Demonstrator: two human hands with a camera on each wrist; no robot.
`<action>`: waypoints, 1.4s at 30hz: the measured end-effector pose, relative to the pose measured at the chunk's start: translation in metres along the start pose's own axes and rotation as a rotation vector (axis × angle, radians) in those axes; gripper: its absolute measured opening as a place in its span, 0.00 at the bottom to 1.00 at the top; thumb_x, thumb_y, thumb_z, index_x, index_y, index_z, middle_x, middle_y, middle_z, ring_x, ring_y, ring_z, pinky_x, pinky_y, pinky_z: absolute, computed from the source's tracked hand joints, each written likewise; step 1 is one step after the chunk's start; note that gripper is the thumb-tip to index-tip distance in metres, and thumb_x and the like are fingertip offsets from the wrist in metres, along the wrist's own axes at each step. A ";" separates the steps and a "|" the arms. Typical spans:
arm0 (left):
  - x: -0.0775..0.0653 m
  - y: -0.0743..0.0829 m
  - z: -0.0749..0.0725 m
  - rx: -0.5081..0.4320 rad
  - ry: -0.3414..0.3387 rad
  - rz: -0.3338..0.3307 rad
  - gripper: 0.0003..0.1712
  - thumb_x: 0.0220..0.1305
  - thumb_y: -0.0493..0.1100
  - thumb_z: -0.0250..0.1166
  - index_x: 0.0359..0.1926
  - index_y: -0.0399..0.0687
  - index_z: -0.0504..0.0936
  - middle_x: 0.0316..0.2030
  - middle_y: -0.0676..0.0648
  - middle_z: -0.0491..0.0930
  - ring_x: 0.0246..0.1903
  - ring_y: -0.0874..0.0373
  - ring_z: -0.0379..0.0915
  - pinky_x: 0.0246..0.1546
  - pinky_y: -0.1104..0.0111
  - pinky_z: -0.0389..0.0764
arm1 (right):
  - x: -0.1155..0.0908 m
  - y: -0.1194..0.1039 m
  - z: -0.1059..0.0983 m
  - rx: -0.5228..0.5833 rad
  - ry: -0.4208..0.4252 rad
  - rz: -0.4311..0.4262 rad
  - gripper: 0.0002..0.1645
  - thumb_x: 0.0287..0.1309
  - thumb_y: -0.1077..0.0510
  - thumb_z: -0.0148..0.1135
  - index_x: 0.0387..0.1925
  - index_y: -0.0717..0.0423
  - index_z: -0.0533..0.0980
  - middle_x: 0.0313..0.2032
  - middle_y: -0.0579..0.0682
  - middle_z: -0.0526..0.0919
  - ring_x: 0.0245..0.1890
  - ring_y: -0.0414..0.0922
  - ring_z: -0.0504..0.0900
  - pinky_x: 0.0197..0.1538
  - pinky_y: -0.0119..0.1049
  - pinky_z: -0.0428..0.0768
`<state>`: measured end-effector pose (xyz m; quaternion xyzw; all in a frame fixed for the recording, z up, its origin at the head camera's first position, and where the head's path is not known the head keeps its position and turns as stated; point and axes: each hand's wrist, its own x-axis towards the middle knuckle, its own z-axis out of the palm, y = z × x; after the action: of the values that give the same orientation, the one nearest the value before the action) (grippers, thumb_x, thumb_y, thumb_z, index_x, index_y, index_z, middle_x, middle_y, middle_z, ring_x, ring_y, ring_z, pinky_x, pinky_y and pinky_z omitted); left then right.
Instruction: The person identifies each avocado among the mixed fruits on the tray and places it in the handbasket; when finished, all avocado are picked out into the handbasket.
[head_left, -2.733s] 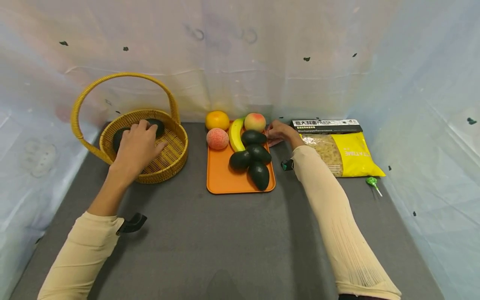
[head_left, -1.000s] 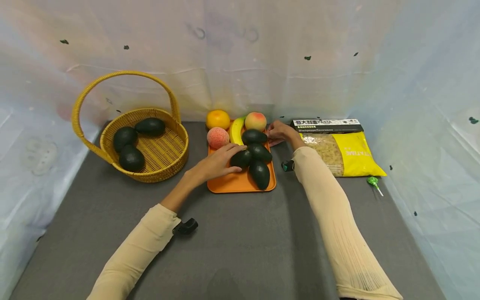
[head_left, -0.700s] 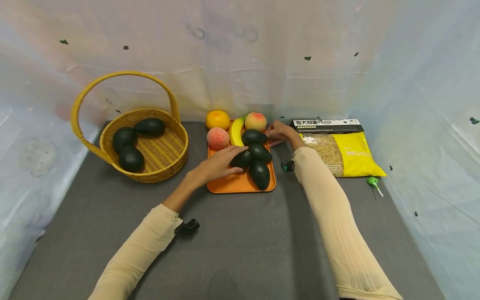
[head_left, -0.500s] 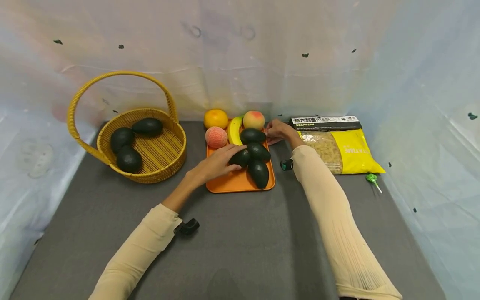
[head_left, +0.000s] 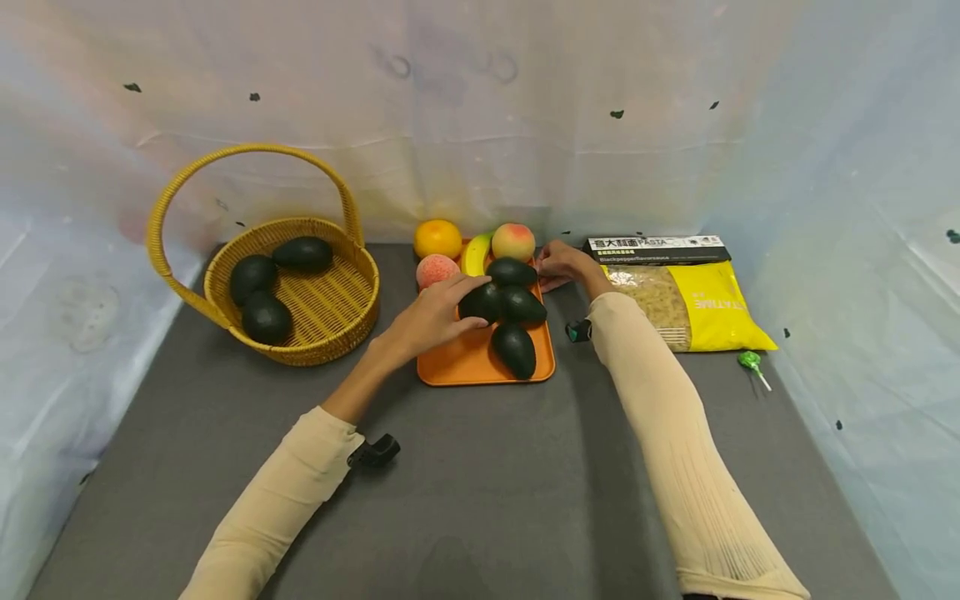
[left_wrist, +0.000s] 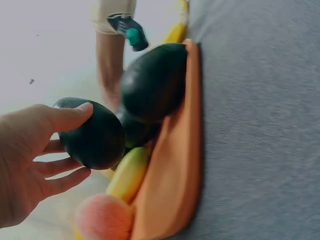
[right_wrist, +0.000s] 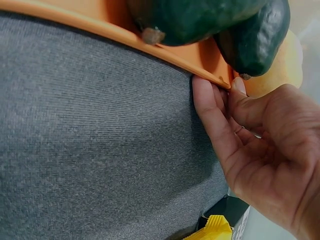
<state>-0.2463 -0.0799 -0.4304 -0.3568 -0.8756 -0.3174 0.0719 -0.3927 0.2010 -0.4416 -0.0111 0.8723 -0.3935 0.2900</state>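
Observation:
My left hand point(head_left: 433, 321) grips a dark green avocado point(left_wrist: 95, 135) between thumb and fingers, over the left part of the orange tray point(head_left: 457, 364). In the left wrist view that avocado looks raised above the tray. Three more avocados lie on the tray, one of them the front avocado point(head_left: 514, 351). My right hand point(head_left: 562, 263) pinches the tray's right rim point(right_wrist: 212, 80), thumb above and fingers at the outer side. Behind the avocados sit a banana point(head_left: 476, 255), an orange point(head_left: 438, 239), a peach point(head_left: 513, 242) and a pinkish-red round fruit point(head_left: 437, 271), partly covered by the left hand.
At the left stands a yellow wicker basket point(head_left: 341, 342) with a tall arched handle and three avocados inside. Right of the tray lie a black pasta box point(head_left: 660, 249), a yellow pasta bag point(head_left: 716, 308) and a green lollipop point(head_left: 750, 361). Pale sheeting surrounds the grey table point(head_left: 480, 483).
My left hand has come from the basket to the tray, leaving three avocados in the basket. It has taken a tray avocado and shifted it slightly up. My right hand has stayed at the rim.

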 end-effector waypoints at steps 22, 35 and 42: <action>-0.015 0.002 -0.078 -0.016 0.381 -0.248 0.36 0.52 0.54 0.84 0.58 0.40 0.85 0.43 0.37 0.89 0.36 0.46 0.88 0.40 0.53 0.88 | -0.024 -0.021 0.000 0.049 -0.064 0.041 0.08 0.73 0.70 0.49 0.48 0.66 0.72 0.38 0.60 0.80 0.39 0.53 0.86 0.65 0.56 0.82; -0.039 -0.029 -0.134 0.056 0.399 -0.590 0.40 0.70 0.72 0.60 0.57 0.40 0.84 0.25 0.41 0.80 0.26 0.50 0.75 0.29 0.63 0.75 | -0.005 -0.001 0.004 0.033 -0.014 -0.015 0.09 0.73 0.68 0.50 0.50 0.66 0.73 0.36 0.55 0.80 0.34 0.47 0.85 0.56 0.49 0.88; -0.047 -0.053 -0.150 0.088 0.356 -0.624 0.39 0.73 0.68 0.58 0.60 0.37 0.84 0.25 0.37 0.85 0.15 0.68 0.72 0.23 0.70 0.76 | -0.005 -0.002 0.003 0.020 -0.005 -0.010 0.11 0.74 0.68 0.50 0.53 0.67 0.73 0.35 0.54 0.79 0.32 0.45 0.84 0.52 0.45 0.90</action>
<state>-0.2625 -0.2271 -0.3557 -0.0083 -0.9289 -0.3435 0.1382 -0.3873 0.1989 -0.4387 -0.0136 0.8676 -0.4037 0.2901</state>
